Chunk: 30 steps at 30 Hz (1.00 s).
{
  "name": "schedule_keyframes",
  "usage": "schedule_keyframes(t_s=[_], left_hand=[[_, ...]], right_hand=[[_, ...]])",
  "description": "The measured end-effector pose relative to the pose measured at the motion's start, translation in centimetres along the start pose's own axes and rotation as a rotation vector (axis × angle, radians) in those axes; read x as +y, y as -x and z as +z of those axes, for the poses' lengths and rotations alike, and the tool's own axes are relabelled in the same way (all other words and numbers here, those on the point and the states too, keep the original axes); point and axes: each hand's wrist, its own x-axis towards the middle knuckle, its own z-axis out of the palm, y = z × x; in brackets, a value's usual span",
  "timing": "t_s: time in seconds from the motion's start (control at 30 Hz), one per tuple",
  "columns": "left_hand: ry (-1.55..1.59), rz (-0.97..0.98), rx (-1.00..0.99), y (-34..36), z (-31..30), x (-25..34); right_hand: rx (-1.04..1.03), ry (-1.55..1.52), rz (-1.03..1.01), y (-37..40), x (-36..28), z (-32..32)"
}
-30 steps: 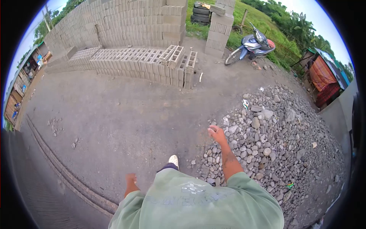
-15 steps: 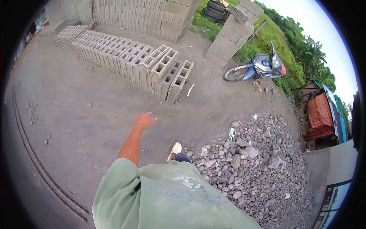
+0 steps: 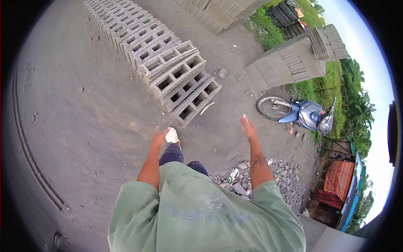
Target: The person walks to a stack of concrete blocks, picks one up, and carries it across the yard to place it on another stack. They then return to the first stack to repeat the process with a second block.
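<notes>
My left hand (image 3: 159, 135) is held out in front of me, empty, fingers loosely apart, just above my white shoe (image 3: 172, 135). My right hand (image 3: 247, 126) is also raised and empty, palm flat, over bare ground. A row of grey hollow concrete blocks (image 3: 168, 67) lies ahead; its nearest blocks (image 3: 195, 101) are a short step beyond both hands. Neither hand touches anything.
A gravel pile (image 3: 268, 180) lies at my right foot. A blue motorbike (image 3: 300, 114) is parked to the right beside a stacked block wall (image 3: 289, 61). More block stacks (image 3: 218, 10) and tyres (image 3: 289, 12) stand behind. Packed dirt ground (image 3: 84, 117) spreads left, with a groove (image 3: 29, 155).
I have walked closer to the block row and the view has turned. My right hand has come back into view and both hands are now raised in front.
</notes>
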Motion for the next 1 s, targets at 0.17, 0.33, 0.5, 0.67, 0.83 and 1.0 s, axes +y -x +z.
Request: schedule_keyframes(t_s=[0.17,0.33,0.5,0.67,0.83,1.0], left_hand=[[0.284,-0.086,0.213,-4.9,8.3,0.5],[0.575,-0.081,0.257,-9.4,12.9,-2.4],[0.696,-0.016,0.462,-9.8,13.9,-1.6],[0.769,0.083,0.407,-11.1,12.6,-1.2],[0.680,0.132,0.357,-11.8,12.3,-2.1],[0.794,0.096,0.311,-12.1,12.5,-3.1]], right_hand=[[-0.149,0.185,0.011,-19.6,-2.3,1.6],[-0.458,0.446,-0.016,-32.8,-3.8,5.2],[-0.974,0.413,0.002,-40.2,-1.7,9.1],[-1.029,0.525,0.076,-40.4,-1.9,10.2],[-1.016,0.315,0.173,-40.4,1.4,10.8],[-0.948,0.102,0.157,-39.6,0.6,11.2]])
